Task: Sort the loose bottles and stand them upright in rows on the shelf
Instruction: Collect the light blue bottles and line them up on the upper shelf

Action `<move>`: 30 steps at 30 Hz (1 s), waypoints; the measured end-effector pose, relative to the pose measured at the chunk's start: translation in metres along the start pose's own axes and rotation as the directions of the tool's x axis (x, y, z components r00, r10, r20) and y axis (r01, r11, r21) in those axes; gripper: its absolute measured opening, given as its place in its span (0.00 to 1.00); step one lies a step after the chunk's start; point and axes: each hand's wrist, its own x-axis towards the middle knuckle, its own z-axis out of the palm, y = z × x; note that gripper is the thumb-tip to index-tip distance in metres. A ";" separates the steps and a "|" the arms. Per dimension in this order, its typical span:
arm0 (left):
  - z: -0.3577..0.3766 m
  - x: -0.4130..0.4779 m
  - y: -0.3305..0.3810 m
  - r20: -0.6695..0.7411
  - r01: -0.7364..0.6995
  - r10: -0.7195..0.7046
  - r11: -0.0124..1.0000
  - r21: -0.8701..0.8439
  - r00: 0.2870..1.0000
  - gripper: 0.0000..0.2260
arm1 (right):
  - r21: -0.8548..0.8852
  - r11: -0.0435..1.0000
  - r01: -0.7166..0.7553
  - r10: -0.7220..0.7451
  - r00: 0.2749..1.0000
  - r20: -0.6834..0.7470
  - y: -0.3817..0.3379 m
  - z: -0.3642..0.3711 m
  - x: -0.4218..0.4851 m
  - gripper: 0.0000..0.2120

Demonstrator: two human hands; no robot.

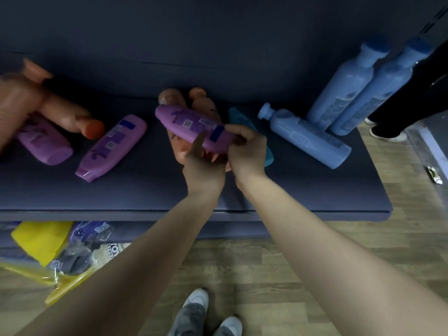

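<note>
A dark blue shelf point(242, 190) spans the view above a wood-pattern floor point(315, 251). Far left of the fingers, close to the camera and blurred, a large peach-orange bottle with a red-orange cap point(48, 103) lies across one purple plastic bottle point(43, 141). On a lower shelf, down and left of the fingers, sit yellow and clear packets point(41, 238).

Well to the right of the fingers, two tall pale blue bottles with darker blue caps point(346, 86) stand upright, touching each other. A third pale blue bottle point(305, 137) lies on its side between them and the fingers. To the left, a second purple bottle point(111, 146) lies flat on the shelf.

Over the middle of the shelf the right hand point(247, 151) curls its fingers point(236, 132) round the near end of a purple bottle with a dark blue label patch point(191, 124). The left hand point(203, 163) grips it from below, forefinger laid up its front. This bottle is off the shelf, slanting up and left from the fingers.

Under it lie two peach-orange bottles point(201, 100), side by side. Just right of the fingers a teal bottle point(238, 118) lies flat, partly hidden by the right hand.
</note>
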 end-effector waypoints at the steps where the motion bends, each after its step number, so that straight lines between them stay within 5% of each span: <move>1: 0.002 0.000 0.001 0.032 -0.021 0.020 1.000 0.024 0.999 0.22 | 0.025 0.999 0.036 -0.035 0.999 -0.038 -0.001 0.002 0.000 0.21; 17: 0.015 -0.003 -0.003 0.118 -0.177 0.144 0.918 0.354 0.983 0.21 | -0.123 0.992 0.029 -0.032 0.999 -0.018 0.027 -0.040 -0.006 0.15; 23: 0.042 -0.017 -0.011 0.322 -0.391 0.257 0.789 0.474 0.911 0.23 | -0.235 0.965 -0.118 0.102 0.992 -0.080 0.042 -0.084 -0.002 0.15; 30: 0.077 -0.034 -0.021 0.517 -0.490 0.118 0.549 0.677 0.848 0.25 | -0.348 0.922 -0.172 0.119 0.978 -0.169 0.059 -0.135 -0.005 0.17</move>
